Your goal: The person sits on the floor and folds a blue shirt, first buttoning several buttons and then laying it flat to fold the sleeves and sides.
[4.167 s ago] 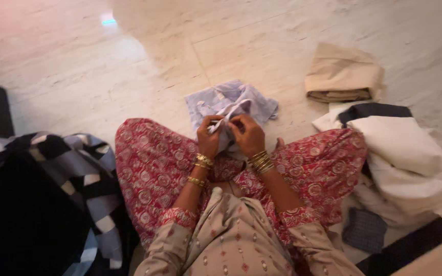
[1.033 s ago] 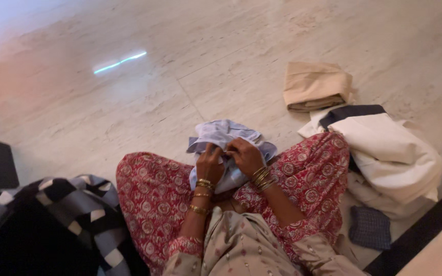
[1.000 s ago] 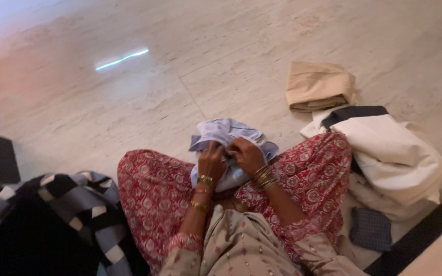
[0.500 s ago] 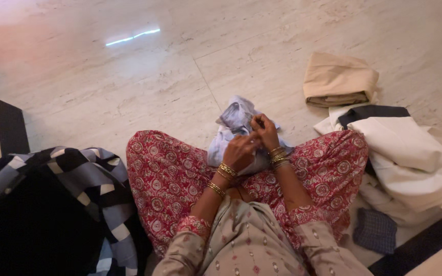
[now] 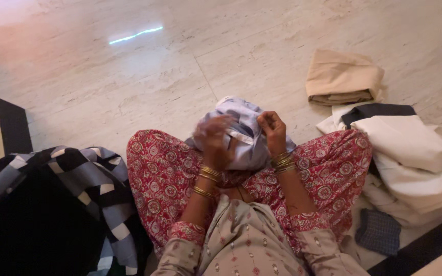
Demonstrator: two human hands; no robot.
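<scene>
Seated person seen from above: beige tunic with small red motifs and red patterned cuffs, worn over wide red trousers printed with pale round floral medallions. Several gold bangles circle the wrist of the left hand; similar ones sit below the right hand.

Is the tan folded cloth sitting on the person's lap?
No, the tan folded cloth lies on the marble floor, apart from the lap, where both hands hold a light blue garment.
</scene>
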